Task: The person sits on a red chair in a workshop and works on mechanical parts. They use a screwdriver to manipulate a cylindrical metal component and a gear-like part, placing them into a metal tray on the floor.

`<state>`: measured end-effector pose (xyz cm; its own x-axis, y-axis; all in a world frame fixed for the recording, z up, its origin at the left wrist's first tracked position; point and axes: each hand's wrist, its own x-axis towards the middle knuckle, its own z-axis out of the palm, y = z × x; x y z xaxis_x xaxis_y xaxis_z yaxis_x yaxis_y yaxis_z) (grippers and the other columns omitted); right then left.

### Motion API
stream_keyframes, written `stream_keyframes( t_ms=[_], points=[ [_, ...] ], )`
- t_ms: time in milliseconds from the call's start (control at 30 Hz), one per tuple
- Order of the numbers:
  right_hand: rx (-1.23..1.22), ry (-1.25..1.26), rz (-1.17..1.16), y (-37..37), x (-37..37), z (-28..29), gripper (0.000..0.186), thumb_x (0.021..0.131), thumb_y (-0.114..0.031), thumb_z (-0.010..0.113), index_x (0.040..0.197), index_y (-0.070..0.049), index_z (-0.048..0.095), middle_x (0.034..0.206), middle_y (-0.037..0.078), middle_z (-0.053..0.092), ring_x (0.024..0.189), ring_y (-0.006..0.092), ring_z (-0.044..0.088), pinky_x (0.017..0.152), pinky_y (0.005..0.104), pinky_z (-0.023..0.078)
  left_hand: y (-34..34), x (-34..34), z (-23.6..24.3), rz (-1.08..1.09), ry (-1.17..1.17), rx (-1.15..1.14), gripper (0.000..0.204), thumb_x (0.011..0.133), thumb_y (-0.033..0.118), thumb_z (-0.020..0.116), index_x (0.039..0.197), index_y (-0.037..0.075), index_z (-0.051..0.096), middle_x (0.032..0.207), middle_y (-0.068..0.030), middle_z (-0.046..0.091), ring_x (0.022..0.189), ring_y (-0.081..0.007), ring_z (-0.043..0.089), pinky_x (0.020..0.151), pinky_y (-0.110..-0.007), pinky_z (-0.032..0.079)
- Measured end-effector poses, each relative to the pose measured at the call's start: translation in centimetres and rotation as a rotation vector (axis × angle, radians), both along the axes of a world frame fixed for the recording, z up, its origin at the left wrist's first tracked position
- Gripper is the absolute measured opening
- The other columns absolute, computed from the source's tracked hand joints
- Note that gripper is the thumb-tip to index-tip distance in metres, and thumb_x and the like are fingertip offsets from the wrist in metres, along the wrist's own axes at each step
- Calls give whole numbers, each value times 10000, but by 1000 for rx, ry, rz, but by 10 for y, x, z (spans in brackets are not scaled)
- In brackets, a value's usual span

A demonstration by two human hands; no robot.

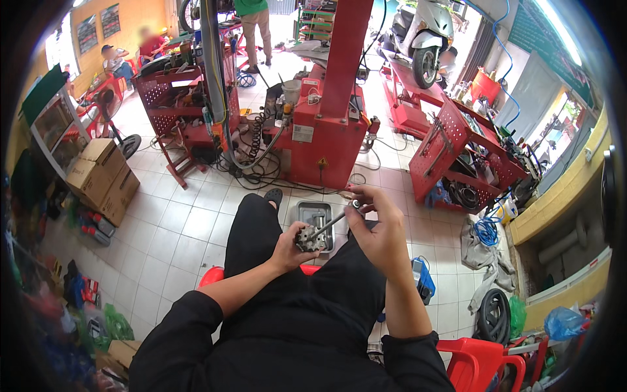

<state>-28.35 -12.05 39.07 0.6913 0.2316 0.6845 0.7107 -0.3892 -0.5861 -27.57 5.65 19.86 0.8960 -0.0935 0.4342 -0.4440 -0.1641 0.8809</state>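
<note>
My left hand (287, 253) is closed around a small grey metal engine part (310, 239) with a toothed, uneven outline, held above my lap. A slim dark metal rod (330, 225) slants from this part up to my right hand (379, 228). Its round, shiny upper end sits between my right thumb and fingers; whether it is a screwdriver or another tool I cannot tell. The rod's lower tip meets the engine part, its exact seat hidden. On the floor beyond, between my knees, lies a grey metal tray (304, 210) with metal pieces inside.
A red lift column (326, 140) stands ahead, with cables and hoses around its base. Red tool carts (450, 157) flank it. Cardboard boxes (104, 176) sit at left; a raised scooter (424, 46) is at far right. Red chair (470, 362), blue case (423, 281). Other people are farther back.
</note>
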Motion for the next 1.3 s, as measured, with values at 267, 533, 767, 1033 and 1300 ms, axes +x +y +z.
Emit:
stream_keyframes(
  t_ms=[267,533,767,1033,1300],
  points=[
    [-103,180,54,-9,-1,3,190,818,-96,638,985,-7,614,830,151,595,742,290,608,650,349,467,-3,1,-2,37,2,19,520,657,108,825,1028,26,470,785,-49,612,726,-89,593,678,-255,495],
    [-154,67,25,-5,-5,1,203,806,-46,632,1007,-22,621,804,145,586,736,302,601,651,362,474,-1,1,-2,22,17,-6,528,649,105,829,1032,36,472,787,-48,615,730,-94,600,683,-257,496],
    [-6,18,44,2,-4,-3,225,790,-28,645,1013,-3,627,859,155,625,748,290,620,686,357,486,-2,0,-1,26,34,-18,523,642,96,832,1018,41,473,785,-37,611,731,-86,597,674,-254,493],
    [-41,167,-13,-2,-2,1,245,804,3,597,1049,-3,619,835,146,621,693,242,593,651,327,471,-3,0,2,65,29,-16,487,652,81,820,1002,41,484,787,-35,606,729,-72,573,678,-244,483],
    [-38,147,114,-2,-7,1,196,804,-16,607,999,-4,617,812,128,614,636,183,584,578,275,470,-4,0,0,17,56,-77,489,649,89,822,1000,40,485,786,-28,601,742,-86,583,699,-248,489]
  ],
)
